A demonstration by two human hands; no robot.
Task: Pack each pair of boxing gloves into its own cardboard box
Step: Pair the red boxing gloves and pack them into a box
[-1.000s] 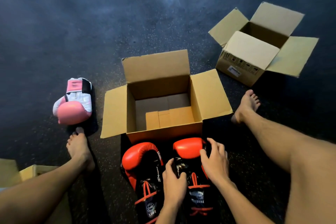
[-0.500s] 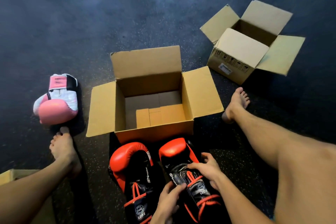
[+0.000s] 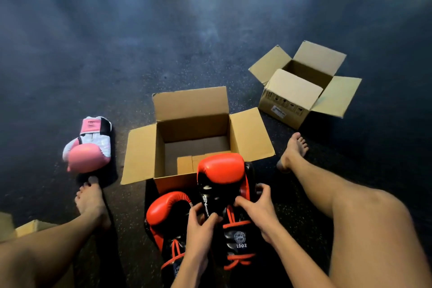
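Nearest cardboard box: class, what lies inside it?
The box shows only its bare cardboard bottom. The red glove held in front hides its near right corner.

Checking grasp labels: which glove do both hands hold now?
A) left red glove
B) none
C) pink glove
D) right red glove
D: the left hand and right hand both grip the right red glove, its padded end over the front edge of the near box; the left red glove and pink glove lie untouched.
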